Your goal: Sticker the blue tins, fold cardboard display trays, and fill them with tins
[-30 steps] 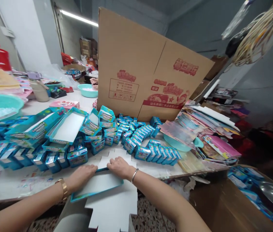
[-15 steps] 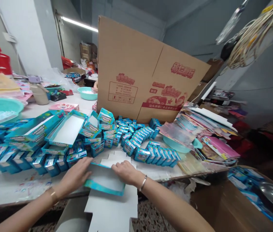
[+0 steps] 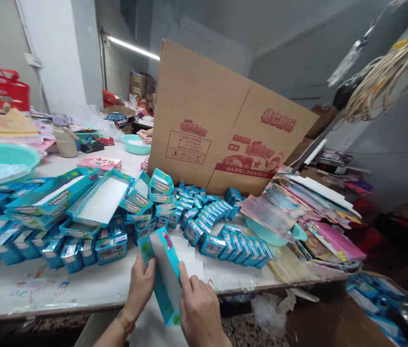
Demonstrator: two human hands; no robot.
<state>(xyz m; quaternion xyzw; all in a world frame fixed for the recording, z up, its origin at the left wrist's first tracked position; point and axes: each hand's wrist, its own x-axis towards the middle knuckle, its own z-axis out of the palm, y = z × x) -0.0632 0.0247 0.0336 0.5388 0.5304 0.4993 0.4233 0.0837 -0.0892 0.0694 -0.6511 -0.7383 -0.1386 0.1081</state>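
Between my hands is a blue cardboard tray box (image 3: 166, 279), tilted lengthwise toward me, its white inside showing. My left hand (image 3: 141, 279) grips its left wall with the thumb over the edge. My right hand (image 3: 199, 306) holds the right wall near the lower end, the index finger lying along it. Beneath the tray, white flat card (image 3: 194, 265) rests on the table. Just beyond stand stacked blue trays (image 3: 163, 195) marked "Caramelo Macizo". To the left, more open trays (image 3: 104, 197) lie on top of small blue boxes (image 3: 111, 248).
Rows of small blue boxes (image 3: 240, 246) stand right of the hands. A large brown carton (image 3: 218, 115) rises behind them. Turquoise basins (image 3: 5, 161) hold pale pieces at left. Printed sheets (image 3: 308, 197) pile up at right. Another person's hand (image 3: 146, 136) shows beside the carton.
The tray has turned from lying crosswise to pointing lengthwise toward me. My left hand has come in close along its side, and my right hand has moved down its right wall.
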